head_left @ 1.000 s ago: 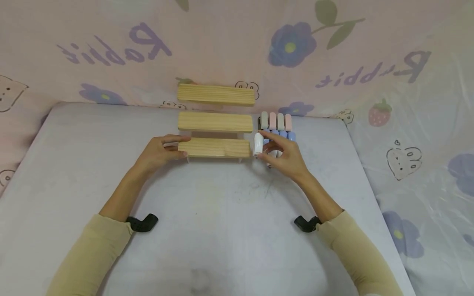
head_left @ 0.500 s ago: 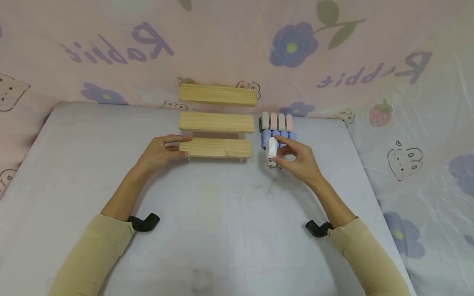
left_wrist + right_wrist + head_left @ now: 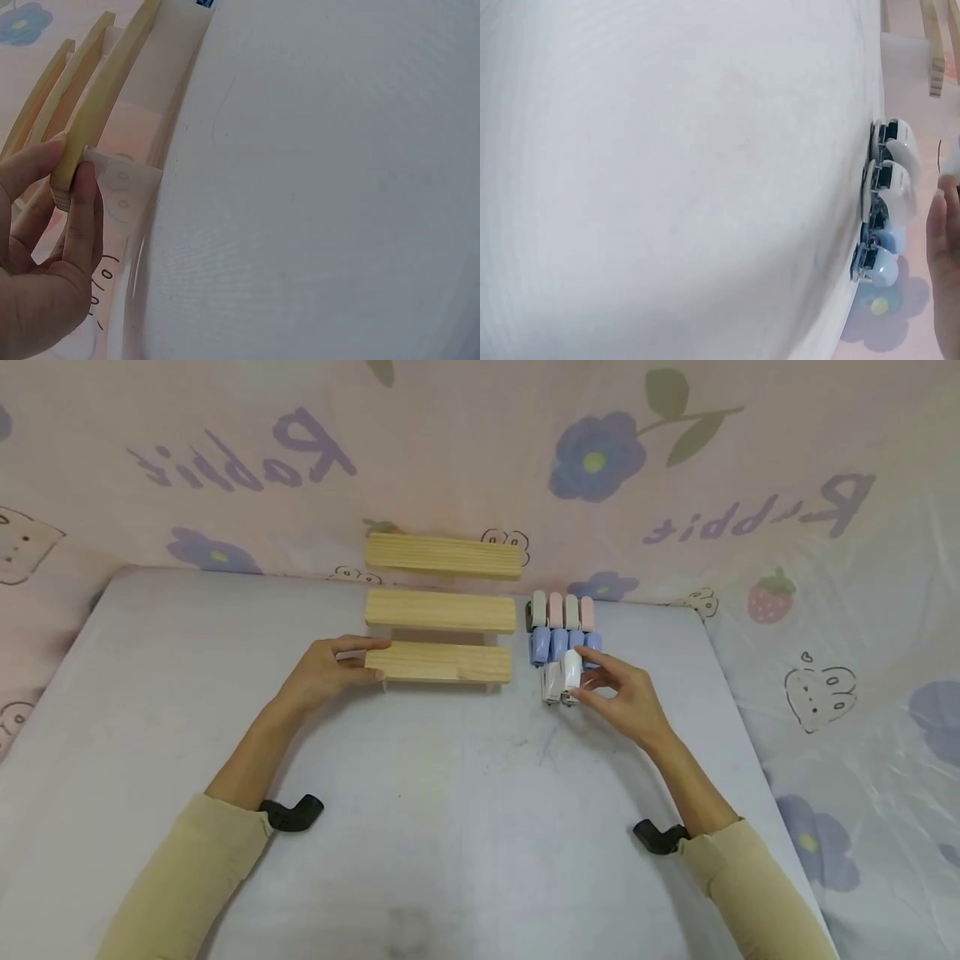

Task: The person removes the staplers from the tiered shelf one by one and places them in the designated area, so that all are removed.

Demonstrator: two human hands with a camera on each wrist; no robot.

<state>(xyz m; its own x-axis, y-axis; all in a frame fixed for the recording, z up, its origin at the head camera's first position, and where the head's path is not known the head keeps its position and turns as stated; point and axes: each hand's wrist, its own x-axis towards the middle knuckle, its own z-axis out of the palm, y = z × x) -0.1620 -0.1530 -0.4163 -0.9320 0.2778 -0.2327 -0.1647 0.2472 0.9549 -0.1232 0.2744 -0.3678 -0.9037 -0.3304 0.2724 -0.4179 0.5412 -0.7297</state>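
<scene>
In the head view, my right hand (image 3: 626, 697) pinches a small white stapler (image 3: 572, 670) between thumb and fingers. It is held above the front row of staplers, where another white stapler (image 3: 552, 682) shows beside it. The right wrist view has two white staplers (image 3: 898, 191) standing on the table, apart from my fingertips (image 3: 946, 187). My left hand (image 3: 318, 672) grips the left end of the lowest board (image 3: 442, 662) of a three-tier wooden rack. Seen from the left wrist, the thumb (image 3: 45, 157) lies on one face of that board and fingers on the other.
Behind the white staplers stand a row of blue staplers (image 3: 558, 645) and a back row of grey and pink staplers (image 3: 555, 610). The rack's middle board (image 3: 440, 611) and top board (image 3: 442, 557) rise towards the patterned cloth backdrop (image 3: 465, 460). All stand on a white-covered table (image 3: 420, 827).
My right hand has carried the white stapler from beside the rack's right end rightwards and nearer to me, over the front stapler row. My left hand stays on the lowest board.
</scene>
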